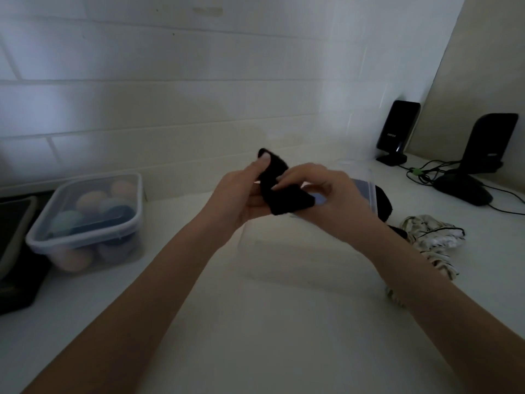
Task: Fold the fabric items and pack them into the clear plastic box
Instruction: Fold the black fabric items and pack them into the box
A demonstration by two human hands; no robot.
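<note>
Both hands hold a small black cloth (279,191) up in the air, above the white bench (255,336). The left hand (244,194) grips the cloth from the left side, with its thumb pressed on the top end of it. The right hand (324,197) pinches the lower part of the cloth with curled fingers.

Just behind and under the hands sits the clear plastic box (366,183). It is hard to see because it is see-through. Something blue shows inside it.

To the right of the box lies a black cloth lump (383,203), and near that a white cloth with black stripes (434,237), all bunched up on the bench.

On the left stands a lidded tub (88,220) full of soft coloured balls. Far right, by the wall, stand two black speakers (397,132) with wires.
</note>
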